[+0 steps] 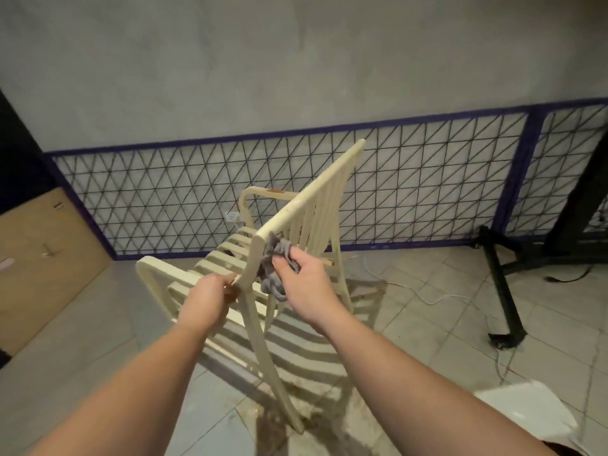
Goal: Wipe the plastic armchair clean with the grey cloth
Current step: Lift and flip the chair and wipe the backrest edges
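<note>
A cream plastic armchair (316, 189) with slatted seat and back stands tilted on the tiled floor in the middle of the view. My left hand (207, 299) grips the chair where the armrest meets the back frame, holding it steady. My right hand (304, 284) holds a bunched grey cloth (274, 261) and presses it against the rear side of the back frame, near its lower left corner. Part of the cloth hangs below my fingers.
A wire mesh fence panel with a purple frame (427, 179) runs along the wall behind the chair. A black stand (500, 287) and white cables (427, 299) lie on the floor at right. A brown board (42, 258) leans at left. A white sheet (526, 413) lies at lower right.
</note>
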`<state>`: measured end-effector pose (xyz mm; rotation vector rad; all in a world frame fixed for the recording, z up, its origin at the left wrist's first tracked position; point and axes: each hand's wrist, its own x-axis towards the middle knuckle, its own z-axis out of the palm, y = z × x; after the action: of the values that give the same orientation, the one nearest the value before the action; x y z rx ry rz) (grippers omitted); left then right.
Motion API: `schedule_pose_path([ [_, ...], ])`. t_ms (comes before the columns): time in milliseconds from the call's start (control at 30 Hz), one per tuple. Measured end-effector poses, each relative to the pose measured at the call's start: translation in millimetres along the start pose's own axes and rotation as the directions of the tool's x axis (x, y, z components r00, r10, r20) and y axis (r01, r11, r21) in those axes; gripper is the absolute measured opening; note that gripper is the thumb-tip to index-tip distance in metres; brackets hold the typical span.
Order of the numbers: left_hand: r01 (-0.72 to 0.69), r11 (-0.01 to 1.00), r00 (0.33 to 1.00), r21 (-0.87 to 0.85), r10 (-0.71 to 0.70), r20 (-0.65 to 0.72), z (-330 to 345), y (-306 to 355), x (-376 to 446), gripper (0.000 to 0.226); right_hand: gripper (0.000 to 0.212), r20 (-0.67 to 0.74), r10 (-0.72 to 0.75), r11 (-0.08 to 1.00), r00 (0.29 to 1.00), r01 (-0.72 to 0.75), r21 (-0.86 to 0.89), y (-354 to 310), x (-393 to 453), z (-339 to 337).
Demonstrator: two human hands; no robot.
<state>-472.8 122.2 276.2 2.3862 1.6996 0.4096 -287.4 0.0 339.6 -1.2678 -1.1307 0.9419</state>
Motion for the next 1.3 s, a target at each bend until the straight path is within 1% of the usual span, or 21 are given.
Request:
schedule_pose_path([
  [67, -0.060, 0.998, 0.997, -0.018, 0.060, 0.043, -14.6, -4.2, -8.1, 0.042, 0.021, -0.012, 0.006, 0.999, 1.000, -0.006, 0.047, 0.9, 0.1, -1.9],
  [133, -0.072, 0.986, 0.996, -0.150, 0.078, 0.034, -30.1, -0.8, -17.2, 0.066, 0.020, -0.142, -0.021, 0.998, 0.990, 0.030, 0.062, 4.4, -1.3, -12.1],
  [200, -0.112, 0.941, 0.994, -0.320, 0.102, -0.048, -43.1, 12.6, -25.6, 0.079, 0.019, -0.341, -0.121, 0.991, 0.932, 0.131, 0.006, 1.9, -1.9, -25.4],
  [267, -0.200, 0.887, 0.977, -0.416, 0.152, -0.146, -52.8, 33.0, -33.5, 0.081, 0.017, -0.427, -0.296, 0.950, 0.854, 0.308, -0.043, -13.8, -1.0, -31.1],
  [333, -0.238, 0.837, 0.965, -0.493, 0.149, -0.214, -58.0, 53.6, -35.3, 0.071, 0.019, -0.321, -0.497, 0.867, 0.806, 0.479, -0.139, -30.3, 6.6, -24.8],
  [400, -0.287, 0.836, 0.944, -0.468, 0.165, -0.284, -60.8, 70.9, -33.2, 0.036, 0.025, -0.018, -0.626, 0.731, 0.779, 0.579, -0.360, -35.1, 18.2, -9.7],
  [433, -0.324, 0.860, 0.924, -0.395, 0.198, -0.327, -60.7, 76.3, -32.9, 0.020, 0.031, 0.153, -0.628, 0.649, 0.763, 0.623, -0.437, -29.1, 22.5, -1.5],
  [467, -0.364, 0.878, 0.899, -0.312, 0.244, -0.364, -61.2, 81.4, -34.1, 0.013, 0.038, 0.280, -0.609, 0.592, 0.742, 0.660, -0.463, -20.5, 25.0, 3.8],
  [500, -0.395, 0.881, 0.879, -0.261, 0.281, -0.384, -57.9, 82.1, -32.3, 0.011, 0.046, 0.336, -0.600, 0.573, 0.726, 0.683, -0.454, -10.9, 26.8, 4.4],
  [567, -0.349, 0.892, 0.906, -0.286, 0.243, -0.346, -57.6, 82.9, -31.8, 0.009, 0.056, 0.275, -0.620, 0.612, 0.735, 0.672, -0.418, 0.1, 28.0, -5.3],
  [633, -0.230, 0.924, 0.943, -0.305, 0.134, -0.306, -56.8, 82.2, -31.9, 0.025, 0.062, 0.102, -0.604, 0.679, 0.790, 0.578, -0.452, -1.4, 29.8, -20.4],
  [667, -0.208, 0.929, 0.948, -0.305, 0.115, -0.296, -55.7, 82.2, -31.9, 0.028, 0.062, -0.001, -0.553, 0.734, 0.833, 0.486, -0.474, -6.4, 32.7, -29.7],
  [733, -0.204, 0.925, 0.953, -0.320, 0.112, -0.283, -53.3, 81.6, -31.1, 0.020, 0.050, -0.180, -0.433, 0.826, 0.883, 0.309, -0.471, -20.5, 41.5, -47.5],
  [800, -0.201, 0.924, 0.953, -0.325, 0.107, -0.285, -53.5, 82.9, -31.3, 0.022, 0.031, -0.238, -0.456, 0.832, 0.858, 0.316, -0.455, -35.1, 48.1, -55.2],
  [867, -0.208, 0.922, 0.948, -0.327, 0.108, -0.299, -52.8, 83.1, -30.7, 0.017, 0.024, -0.134, -0.548, 0.775, 0.825, 0.442, -0.452, -47.4, 49.2, -48.5],
  [933, -0.228, 0.916, 0.940, -0.330, 0.118, -0.320, -53.5, 84.5, -30.0, 0.026, 0.020, 0.111, -0.628, 0.631, 0.771, 0.587, -0.507, -46.8, 46.0, -29.2],
  [1000, -0.223, 0.920, 0.941, -0.324, 0.115, -0.319, -55.6, 84.1, -29.1, 0.035, 0.024, 0.312, -0.568, 0.561, 0.762, 0.636, -0.531, -34.2, 42.2, -15.3],
  [1033, -0.223, 0.920, 0.943, -0.323, 0.119, -0.311, -56.7, 82.8, -28.3, 0.034, 0.029, 0.324, -0.538, 0.580, 0.779, 0.620, -0.528, -28.0, 43.0, -15.0],
  [1100, -0.255, 0.914, 0.938, -0.317, 0.154, -0.309, -59.0, 78.4, -26.9, 0.024, 0.035, 0.231, -0.529, 0.653, 0.817, 0.566, -0.503, -23.1, 48.1, -20.2],
  [1167, -0.260, 0.908, 0.940, -0.329, 0.161, -0.300, -61.0, 71.3, -25.4, 0.007, 0.040, 0.156, -0.508, 0.673, 0.847, 0.504, -0.541, -23.8, 54.9, -26.5],
  [1300, -0.220, 0.899, 0.950, -0.377, 0.111, -0.290, -68.4, 52.3, -21.8, 0.023, 0.037, 0.089, -0.490, 0.671, 0.867, 0.441, -0.596, -29.3, 62.1, -27.8],
])
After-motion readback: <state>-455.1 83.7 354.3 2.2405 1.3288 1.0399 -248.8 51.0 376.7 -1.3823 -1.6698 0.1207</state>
